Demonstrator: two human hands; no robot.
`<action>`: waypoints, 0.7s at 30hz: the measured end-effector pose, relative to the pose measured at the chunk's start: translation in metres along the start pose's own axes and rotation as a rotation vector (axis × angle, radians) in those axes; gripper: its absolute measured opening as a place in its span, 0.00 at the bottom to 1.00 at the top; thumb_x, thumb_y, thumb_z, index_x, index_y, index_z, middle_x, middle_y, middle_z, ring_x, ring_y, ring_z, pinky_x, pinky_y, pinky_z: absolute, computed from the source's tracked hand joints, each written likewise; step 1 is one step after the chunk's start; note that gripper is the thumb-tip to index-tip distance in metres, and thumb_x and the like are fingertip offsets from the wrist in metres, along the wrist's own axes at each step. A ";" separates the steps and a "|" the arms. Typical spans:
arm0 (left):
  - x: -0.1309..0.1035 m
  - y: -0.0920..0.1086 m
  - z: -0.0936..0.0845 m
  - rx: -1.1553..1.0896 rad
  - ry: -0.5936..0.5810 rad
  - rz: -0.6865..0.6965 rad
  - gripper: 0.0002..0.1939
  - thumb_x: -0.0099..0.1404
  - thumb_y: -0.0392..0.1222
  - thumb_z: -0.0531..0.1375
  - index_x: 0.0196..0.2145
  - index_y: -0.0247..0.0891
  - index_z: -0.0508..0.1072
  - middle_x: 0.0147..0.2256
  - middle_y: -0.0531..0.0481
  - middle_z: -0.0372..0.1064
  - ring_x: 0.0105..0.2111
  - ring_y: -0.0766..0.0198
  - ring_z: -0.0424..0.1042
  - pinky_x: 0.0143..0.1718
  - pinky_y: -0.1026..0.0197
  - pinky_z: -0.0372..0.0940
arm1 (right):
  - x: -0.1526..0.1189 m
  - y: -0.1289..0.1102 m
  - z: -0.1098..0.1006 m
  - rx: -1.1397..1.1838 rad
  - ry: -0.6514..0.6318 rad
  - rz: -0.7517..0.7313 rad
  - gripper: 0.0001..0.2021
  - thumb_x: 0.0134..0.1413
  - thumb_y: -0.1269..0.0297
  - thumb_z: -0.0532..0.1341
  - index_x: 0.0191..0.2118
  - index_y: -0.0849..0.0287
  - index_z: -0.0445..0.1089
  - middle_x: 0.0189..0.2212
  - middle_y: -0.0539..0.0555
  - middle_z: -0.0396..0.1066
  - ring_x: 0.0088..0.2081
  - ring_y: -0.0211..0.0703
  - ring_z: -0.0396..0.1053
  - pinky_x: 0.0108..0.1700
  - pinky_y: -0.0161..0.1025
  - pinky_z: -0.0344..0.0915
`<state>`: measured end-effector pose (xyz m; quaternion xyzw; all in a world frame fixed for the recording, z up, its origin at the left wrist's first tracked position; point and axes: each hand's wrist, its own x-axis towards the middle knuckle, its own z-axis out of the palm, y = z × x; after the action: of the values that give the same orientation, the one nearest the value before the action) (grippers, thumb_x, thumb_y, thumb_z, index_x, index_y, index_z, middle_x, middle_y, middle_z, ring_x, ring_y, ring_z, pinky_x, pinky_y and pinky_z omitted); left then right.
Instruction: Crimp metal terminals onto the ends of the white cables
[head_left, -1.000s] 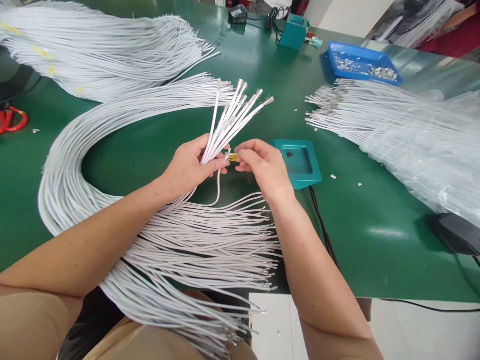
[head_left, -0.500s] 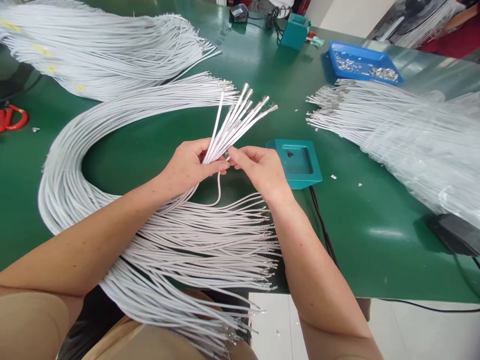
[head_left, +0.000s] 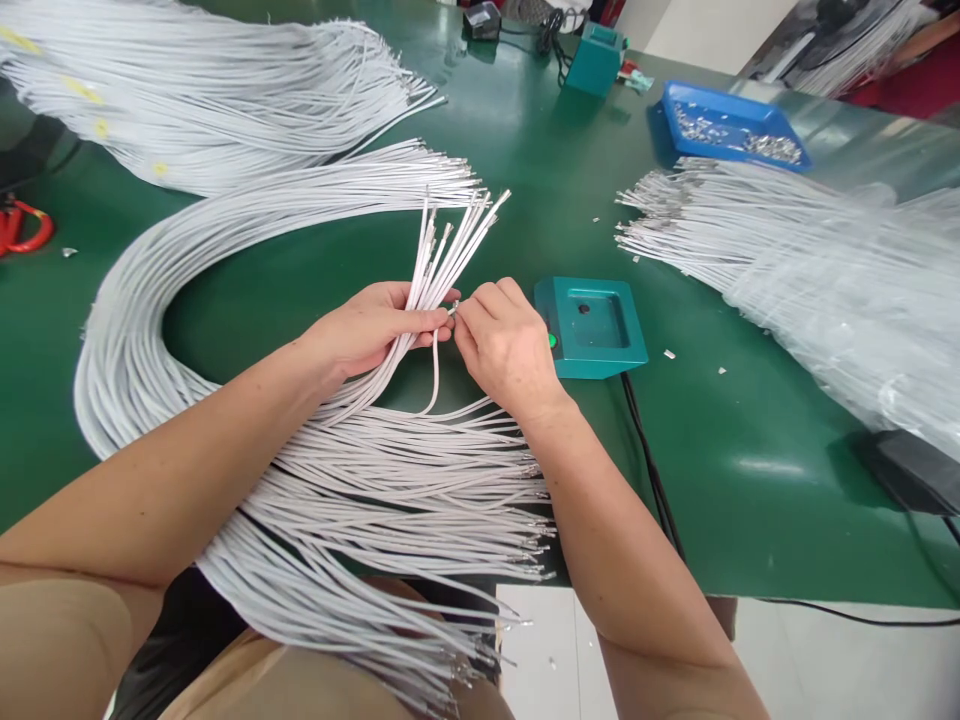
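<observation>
A bunch of white cables [head_left: 442, 260] stands fanned out in my left hand [head_left: 382, 325], whose fingers are wrapped round it below the bare tips. One cable end sticks out between my left thumb and fingers and curves down below them. My right hand [head_left: 506, 340] is closed in a pinch at that end; its fingertips are partly hidden, and a small shiny bit shows between the hands. Under my forearms lies a large looped bundle of white cables [head_left: 127, 330], its many ends spread towards the right. A teal device [head_left: 600, 325] with a lit green spot sits just right of my right hand.
Another cable pile [head_left: 225, 90] lies at the back left, near red-handled scissors [head_left: 30, 230]. At the right are a plastic-wrapped cable bundle [head_left: 832, 270], a blue tray [head_left: 750, 105] of small metal parts and a black box [head_left: 919, 470]. A second teal device [head_left: 595, 62] stands behind.
The fanned cables in my left hand have tilted more upright, their tips shifting left. My right hand has turned, its back now facing up, and moved slightly left, uncovering the green spot.
</observation>
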<state>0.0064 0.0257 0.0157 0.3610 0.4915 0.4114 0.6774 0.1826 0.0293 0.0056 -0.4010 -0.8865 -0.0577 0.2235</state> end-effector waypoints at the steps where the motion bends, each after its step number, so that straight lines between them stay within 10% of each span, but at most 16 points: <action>1: 0.002 0.000 -0.001 0.002 -0.002 -0.004 0.15 0.51 0.31 0.71 0.39 0.31 0.79 0.30 0.48 0.75 0.30 0.68 0.74 0.32 0.66 0.68 | 0.000 0.001 -0.001 -0.029 -0.018 0.002 0.18 0.69 0.69 0.47 0.34 0.60 0.72 0.34 0.58 0.71 0.40 0.49 0.64 0.44 0.43 0.60; 7: 0.011 -0.008 -0.005 0.096 0.016 0.076 0.17 0.52 0.30 0.71 0.41 0.32 0.77 0.30 0.50 0.75 0.30 0.66 0.76 0.35 0.63 0.70 | 0.001 0.012 -0.006 -0.174 -0.108 0.174 0.13 0.64 0.74 0.50 0.47 0.64 0.71 0.39 0.60 0.75 0.45 0.53 0.67 0.59 0.50 0.53; 21: 0.022 -0.018 -0.003 0.225 0.084 0.209 0.15 0.53 0.36 0.71 0.38 0.32 0.75 0.31 0.49 0.75 0.33 0.60 0.79 0.35 0.62 0.73 | 0.004 0.018 -0.002 -0.160 -0.190 0.200 0.13 0.55 0.80 0.53 0.41 0.64 0.72 0.32 0.61 0.75 0.40 0.54 0.68 0.48 0.47 0.59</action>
<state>0.0114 0.0385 -0.0087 0.4664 0.5219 0.4368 0.5650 0.1941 0.0435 0.0082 -0.5075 -0.8519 -0.0674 0.1104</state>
